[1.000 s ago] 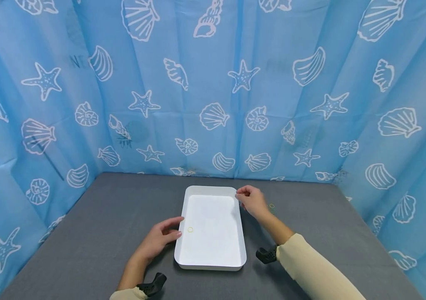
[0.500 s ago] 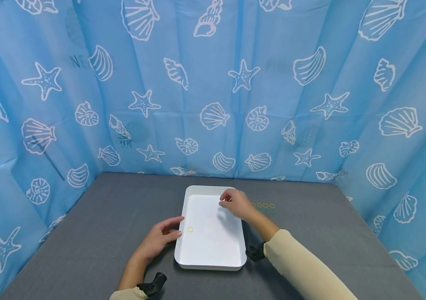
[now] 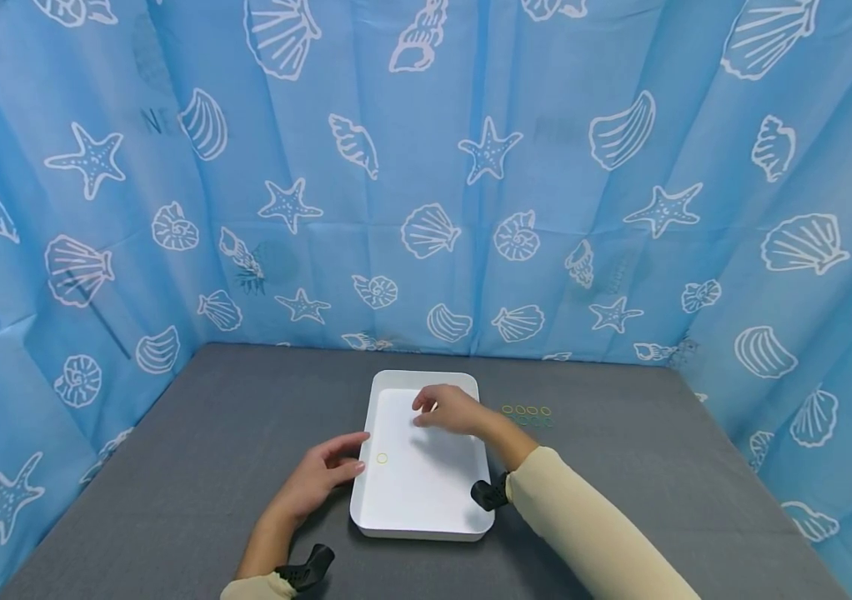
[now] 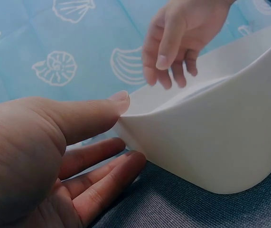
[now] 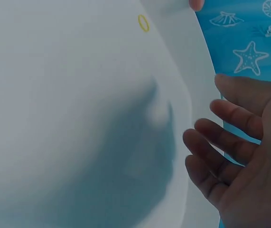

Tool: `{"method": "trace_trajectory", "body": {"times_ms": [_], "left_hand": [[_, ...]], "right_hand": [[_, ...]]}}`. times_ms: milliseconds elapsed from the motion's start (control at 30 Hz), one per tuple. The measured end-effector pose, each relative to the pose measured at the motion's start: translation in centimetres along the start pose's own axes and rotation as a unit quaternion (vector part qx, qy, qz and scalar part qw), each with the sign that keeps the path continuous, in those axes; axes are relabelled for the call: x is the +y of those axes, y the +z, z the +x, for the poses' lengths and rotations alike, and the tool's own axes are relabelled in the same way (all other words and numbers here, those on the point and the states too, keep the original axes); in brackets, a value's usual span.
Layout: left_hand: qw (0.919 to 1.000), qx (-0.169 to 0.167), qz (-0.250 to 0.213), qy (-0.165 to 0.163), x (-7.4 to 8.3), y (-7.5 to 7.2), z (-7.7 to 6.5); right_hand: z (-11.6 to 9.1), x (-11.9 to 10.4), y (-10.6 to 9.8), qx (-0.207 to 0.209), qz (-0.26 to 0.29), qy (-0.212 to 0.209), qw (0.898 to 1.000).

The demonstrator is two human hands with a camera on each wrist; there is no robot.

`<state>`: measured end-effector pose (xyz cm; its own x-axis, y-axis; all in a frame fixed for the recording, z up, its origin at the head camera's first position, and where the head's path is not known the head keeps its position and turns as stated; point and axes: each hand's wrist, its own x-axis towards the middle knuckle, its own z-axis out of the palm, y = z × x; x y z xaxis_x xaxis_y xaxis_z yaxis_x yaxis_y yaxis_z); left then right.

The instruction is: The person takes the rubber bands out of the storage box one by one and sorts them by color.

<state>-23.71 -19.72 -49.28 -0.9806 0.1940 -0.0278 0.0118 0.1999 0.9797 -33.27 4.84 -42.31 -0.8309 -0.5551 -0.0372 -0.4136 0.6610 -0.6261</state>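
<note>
A white rectangular tray (image 3: 426, 500) lies on the grey cloth. On its floor, near the left wall, is a thin yellow ring (image 3: 383, 458) that looks like a small rubber band, also visible in the right wrist view (image 5: 143, 23). My left hand (image 3: 317, 477) touches the tray's left side; in the left wrist view the thumb (image 4: 118, 102) is at the rim and the other fingertips are against the outer wall. My right hand (image 3: 450, 410) hovers over the far half of the tray, fingers loosely bent and apart, nothing visible between them (image 5: 249, 137).
Right of the tray, a row of several yellow rings (image 3: 533, 410) lies on the cloth, with a row of green rings (image 3: 535, 422) just in front. A blue shell-patterned curtain (image 3: 426, 167) hangs behind the grey table (image 3: 261, 400) and along its sides.
My right hand has moved left from the tray's far right corner to over its inside, uncovering the rows of rings. The left hand and the yellow ring in the tray have stayed put.
</note>
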Motion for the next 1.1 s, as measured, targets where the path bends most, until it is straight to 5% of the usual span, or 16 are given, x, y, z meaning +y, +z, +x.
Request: {"method": "trace_trajectory", "body": {"times_ms": [467, 1100], "left_hand": [[0.9998, -0.013, -0.009, 0.012, 0.3, -0.1, 0.0], [0.9999, -0.008, -0.007, 0.011, 0.3, -0.2, -0.1]], "right_hand": [[1.3, -0.6, 2.6, -0.085, 0.048, -0.041, 0.994], [2.2, -0.4, 5.4, -0.075, 0.048, -0.055, 0.994]]}}
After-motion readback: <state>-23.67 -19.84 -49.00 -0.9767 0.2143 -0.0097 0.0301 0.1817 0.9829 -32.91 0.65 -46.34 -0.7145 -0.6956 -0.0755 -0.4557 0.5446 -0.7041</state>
